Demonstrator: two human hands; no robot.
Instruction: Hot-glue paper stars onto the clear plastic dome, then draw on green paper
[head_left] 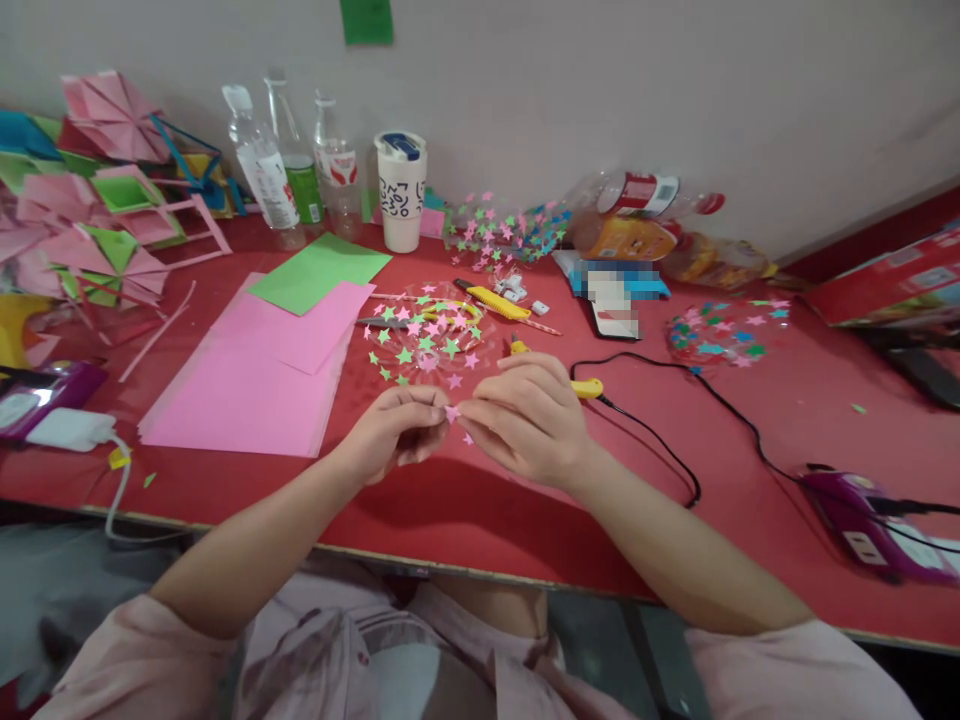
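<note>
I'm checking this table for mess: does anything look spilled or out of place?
Slightly. A red-capped plastic bottle at back right lies on its side, unlike the upright bottles at left; I see no spill. A blue star sits by the black cable, outside the nearby star pile, so it looks stray.

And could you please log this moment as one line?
left hand: pinching pink star | right hand: pinching same star | beyond hands: pink and green stars | left side: pink sheets, green sheet overlapping
</note>
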